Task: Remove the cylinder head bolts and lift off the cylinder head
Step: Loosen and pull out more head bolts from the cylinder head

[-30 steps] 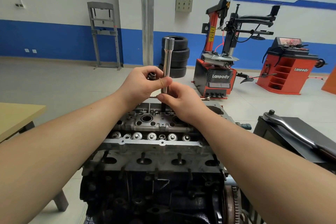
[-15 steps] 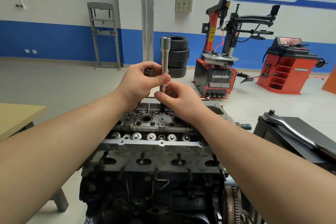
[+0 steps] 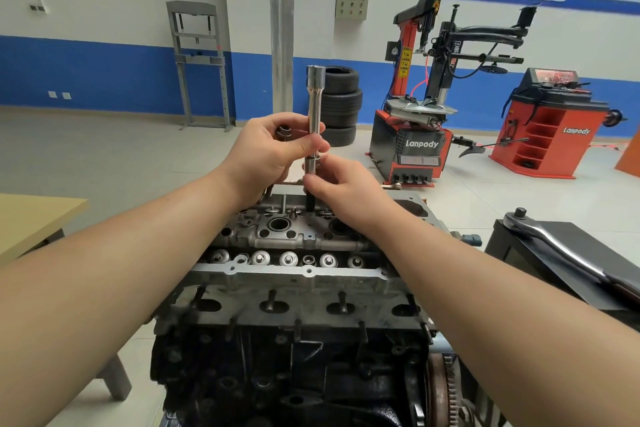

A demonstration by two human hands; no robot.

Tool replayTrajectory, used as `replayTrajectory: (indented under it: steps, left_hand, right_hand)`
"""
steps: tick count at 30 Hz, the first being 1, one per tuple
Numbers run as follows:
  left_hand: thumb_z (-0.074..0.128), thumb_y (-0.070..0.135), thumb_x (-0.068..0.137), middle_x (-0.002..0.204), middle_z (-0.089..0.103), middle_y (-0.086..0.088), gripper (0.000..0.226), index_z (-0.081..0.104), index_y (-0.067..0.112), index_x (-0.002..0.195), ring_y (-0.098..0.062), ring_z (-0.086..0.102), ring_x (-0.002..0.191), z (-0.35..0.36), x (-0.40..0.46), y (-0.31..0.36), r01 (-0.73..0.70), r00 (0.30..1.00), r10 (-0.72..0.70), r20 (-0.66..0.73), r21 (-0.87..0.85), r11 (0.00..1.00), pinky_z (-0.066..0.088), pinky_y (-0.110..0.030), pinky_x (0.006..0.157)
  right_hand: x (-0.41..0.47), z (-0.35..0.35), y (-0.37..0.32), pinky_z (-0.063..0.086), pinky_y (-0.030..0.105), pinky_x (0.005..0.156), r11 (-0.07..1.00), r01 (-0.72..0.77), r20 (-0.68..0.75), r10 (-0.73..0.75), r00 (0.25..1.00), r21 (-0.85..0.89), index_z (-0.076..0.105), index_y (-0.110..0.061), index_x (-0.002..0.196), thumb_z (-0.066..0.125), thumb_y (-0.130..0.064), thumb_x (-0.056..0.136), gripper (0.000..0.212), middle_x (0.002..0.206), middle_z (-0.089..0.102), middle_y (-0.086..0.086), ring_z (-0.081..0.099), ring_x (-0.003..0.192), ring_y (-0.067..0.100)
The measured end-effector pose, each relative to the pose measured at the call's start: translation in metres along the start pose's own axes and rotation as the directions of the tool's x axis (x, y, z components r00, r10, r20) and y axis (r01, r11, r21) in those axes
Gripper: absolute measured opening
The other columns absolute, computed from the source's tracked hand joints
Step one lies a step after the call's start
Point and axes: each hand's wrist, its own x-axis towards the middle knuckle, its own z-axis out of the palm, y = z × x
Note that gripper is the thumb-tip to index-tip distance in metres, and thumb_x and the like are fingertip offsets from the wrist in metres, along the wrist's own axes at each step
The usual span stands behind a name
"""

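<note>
1. Our left hand (image 3: pixel 266 152) grips the upright socket extension (image 3: pixel 315 114), with a small dark part tucked in its fingers.
2. Our right hand (image 3: pixel 341 189) pinches the extension's lower end.
3. Its dark tip stands over the cylinder head (image 3: pixel 287 246), which sits on the engine block (image 3: pixel 294 367).

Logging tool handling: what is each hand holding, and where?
Both grip the long chrome socket extension: left hand mid-shaft, right hand at its lower collar.
</note>
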Motion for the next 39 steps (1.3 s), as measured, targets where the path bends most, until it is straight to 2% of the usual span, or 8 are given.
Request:
replayTrajectory:
  steps: [4,10,13,17,21,27,32,39]
  left_hand:
    - [0.089,0.020,0.077,0.075,0.058,-0.003,0.032,0.061,0.008,0.089,-0.005,0.049,0.051,0.0032,0.0001,0.0004,-0.109,0.991,0.116,-0.061,0.103,0.989,0.043,-0.017,0.049]
    - [0.067,0.015,0.101,0.105,0.075,-0.015,0.026,0.068,0.008,0.126,-0.008,0.038,0.041,0.0018,-0.0026,0.0015,0.014,0.991,-0.009,0.136,-0.030,0.999,0.031,-0.022,0.041]
    - [0.071,0.012,0.098,0.099,0.077,-0.016,0.019,0.072,0.008,0.116,-0.002,0.049,0.043,0.0044,-0.0036,0.0026,-0.024,0.997,0.022,0.080,0.027,0.999,0.039,-0.015,0.042]
    - [0.087,0.014,0.083,0.077,0.062,-0.001,0.025,0.063,0.016,0.087,-0.003,0.049,0.047,0.0011,0.0012,-0.0020,-0.096,0.994,0.102,-0.039,0.140,0.986,0.042,-0.017,0.047]
    - [0.084,0.019,0.087,0.088,0.067,-0.012,0.018,0.070,0.017,0.098,-0.007,0.042,0.046,0.0019,0.0004,-0.0014,-0.058,0.998,0.057,0.014,0.095,0.994,0.034,-0.021,0.043]
    - [0.069,0.011,0.099,0.103,0.078,-0.016,0.021,0.072,0.008,0.119,-0.005,0.043,0.042,0.0016,-0.0029,-0.0004,-0.014,0.993,0.009,0.115,0.041,0.999,0.031,-0.018,0.042]
    - [0.090,0.012,0.080,0.083,0.064,-0.008,0.026,0.065,0.018,0.084,-0.001,0.051,0.048,0.0009,0.0000,-0.0025,-0.120,0.992,0.124,-0.013,0.144,0.982,0.042,-0.014,0.048]
    - [0.068,0.014,0.100,0.100,0.076,-0.014,0.020,0.073,0.012,0.120,-0.012,0.033,0.043,-0.0017,-0.0020,-0.0005,0.043,0.991,-0.043,0.129,0.002,0.999,0.024,-0.031,0.042]
  right_hand:
    - [-0.0025,0.0028,-0.0032,0.047,0.037,0.072,0.993,0.015,0.017,-0.013,1.000,-0.115,0.058,-0.026,0.097,0.070,-0.046,0.096,0.024,0.084,0.063,-0.009,0.060,0.079,0.012]
    - [-0.0024,-0.0010,-0.0029,0.054,0.049,0.088,0.995,-0.004,0.023,0.006,1.000,-0.101,0.066,-0.012,0.107,0.066,-0.032,0.101,0.021,0.094,0.070,0.005,0.065,0.090,0.026]
    - [-0.0027,-0.0008,-0.0042,0.055,0.046,0.091,0.999,-0.024,0.033,0.025,0.999,-0.040,0.067,-0.015,0.115,0.064,-0.029,0.102,0.019,0.099,0.071,0.002,0.067,0.094,0.022]
    - [-0.0004,0.0017,-0.0016,0.050,0.038,0.072,0.994,-0.060,-0.017,0.059,0.998,-0.090,0.062,-0.024,0.093,0.078,-0.045,0.089,0.026,0.083,0.065,-0.006,0.062,0.079,0.016]
    - [0.0004,0.0032,0.0006,0.039,0.032,0.062,0.981,-0.069,-0.018,0.067,0.998,-0.181,0.058,-0.027,0.073,0.083,-0.043,0.085,0.031,0.069,0.060,-0.008,0.057,0.068,0.013]
    - [0.0007,-0.0002,-0.0007,0.056,0.047,0.091,0.991,-0.062,0.037,0.066,0.997,-0.117,0.073,-0.017,0.102,0.074,-0.025,0.093,0.012,0.095,0.075,0.002,0.070,0.094,0.025]
    - [0.0021,0.0017,0.0012,0.040,0.029,0.057,0.975,-0.143,-0.027,0.140,0.990,-0.171,0.061,-0.025,0.068,0.085,-0.052,0.079,0.038,0.054,0.059,-0.015,0.052,0.054,0.002]
    - [-0.0001,-0.0025,0.0019,0.041,0.028,0.063,0.992,-0.106,0.045,0.110,0.993,-0.074,0.070,-0.027,0.076,0.077,-0.029,0.092,0.017,0.055,0.062,-0.021,0.052,0.053,-0.002]
